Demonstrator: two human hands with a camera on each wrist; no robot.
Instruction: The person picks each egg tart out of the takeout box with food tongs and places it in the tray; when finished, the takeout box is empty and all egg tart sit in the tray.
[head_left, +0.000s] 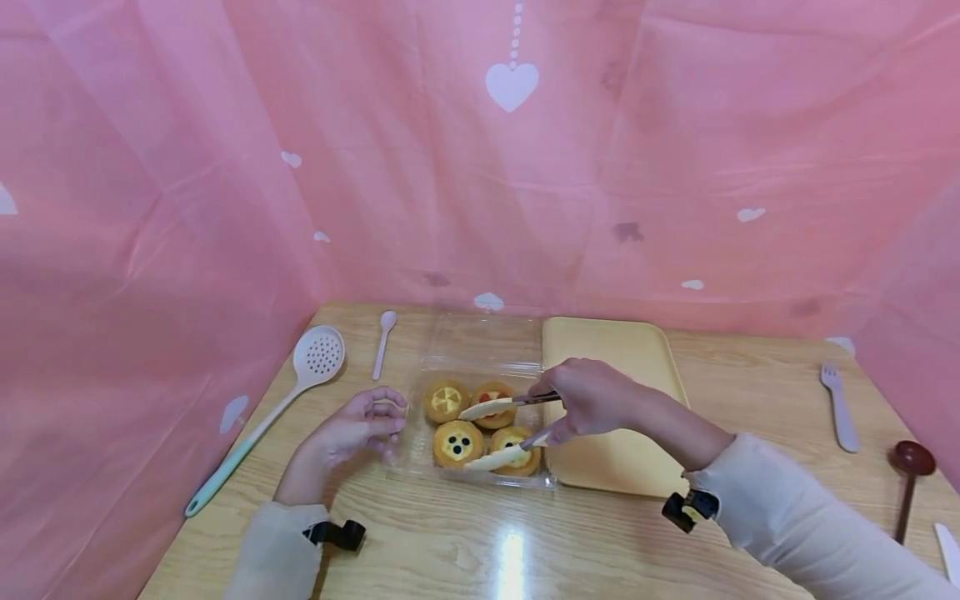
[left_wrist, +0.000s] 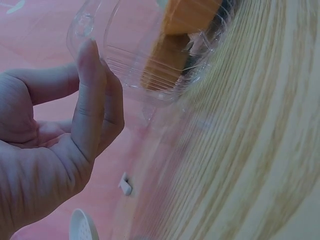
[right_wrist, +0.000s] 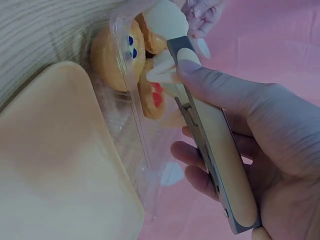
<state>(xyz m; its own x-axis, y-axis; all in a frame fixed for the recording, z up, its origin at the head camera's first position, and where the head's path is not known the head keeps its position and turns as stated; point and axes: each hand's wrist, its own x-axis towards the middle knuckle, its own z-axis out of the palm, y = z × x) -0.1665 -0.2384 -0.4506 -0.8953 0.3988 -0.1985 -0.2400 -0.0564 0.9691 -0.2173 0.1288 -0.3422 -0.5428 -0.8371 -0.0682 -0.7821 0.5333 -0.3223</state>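
A clear plastic container (head_left: 420, 450) on the wooden table holds four round yellow tarts; two are topped with dark dots (head_left: 457, 442) and red (head_left: 493, 397). Its lid (head_left: 487, 337) lies open behind. My right hand (head_left: 592, 400) grips cream-tipped tongs (head_left: 487, 408). Their arms are spread above the right-hand tarts, and the lower tip lies by the front right tart (head_left: 514, 450). In the right wrist view the tongs (right_wrist: 215, 145) reach over the container's wall (right_wrist: 132, 100) toward the tarts (right_wrist: 117, 55). My left hand (head_left: 352, 429) touches the container's left edge, fingertips on the rim (left_wrist: 87, 30).
A bare yellow tray (head_left: 615, 350) lies right of the container. A white slotted spoon (head_left: 315, 358) and a small spoon (head_left: 384, 337) lie at the left. A fork (head_left: 840, 404) and a brown spoon (head_left: 909, 467) lie at the right. Pink cloth walls close in three sides.
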